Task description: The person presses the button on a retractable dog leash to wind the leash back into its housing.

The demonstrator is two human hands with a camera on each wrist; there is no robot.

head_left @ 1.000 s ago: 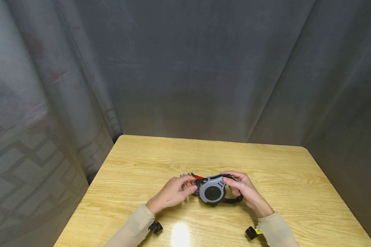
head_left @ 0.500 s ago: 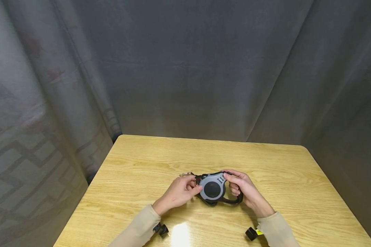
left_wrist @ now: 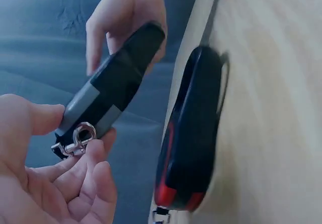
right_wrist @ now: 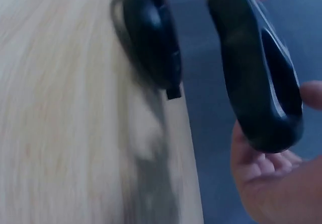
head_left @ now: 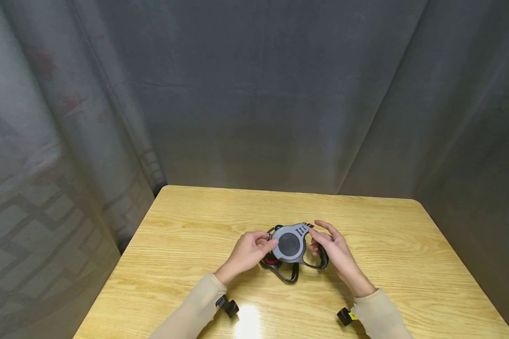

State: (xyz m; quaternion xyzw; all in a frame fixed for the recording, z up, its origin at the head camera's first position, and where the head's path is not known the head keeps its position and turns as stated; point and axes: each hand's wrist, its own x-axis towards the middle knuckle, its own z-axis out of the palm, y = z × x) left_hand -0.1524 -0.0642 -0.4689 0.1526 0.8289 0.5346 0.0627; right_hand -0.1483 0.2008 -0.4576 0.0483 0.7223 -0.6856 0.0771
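Observation:
A grey and black retractable dog leash (head_left: 289, 244) is held up off the table between both hands. My left hand (head_left: 248, 252) pinches its front end between thumb and fingers, beside a silver metal clip (left_wrist: 83, 132) in the left wrist view. The right hand (head_left: 337, 249) holds the handle end, thumb near the top, index finger lifted away and other fingers partly hidden behind the handle. Below it, a second leash, red and black (left_wrist: 193, 128), stays at the wooden table, largely covered by the grey one in the head view.
The wooden table (head_left: 195, 216) extends around both hands. Dark grey curtains (head_left: 254, 103) hang behind it and along the sides. A small black wrist camera (head_left: 230, 308) hangs under the left sleeve, another camera (head_left: 344, 316) by the right.
The grey leash has been raised away from the red one, whose black handle now shows beneath it. My left hand has shifted right and up; the right index finger has lifted.

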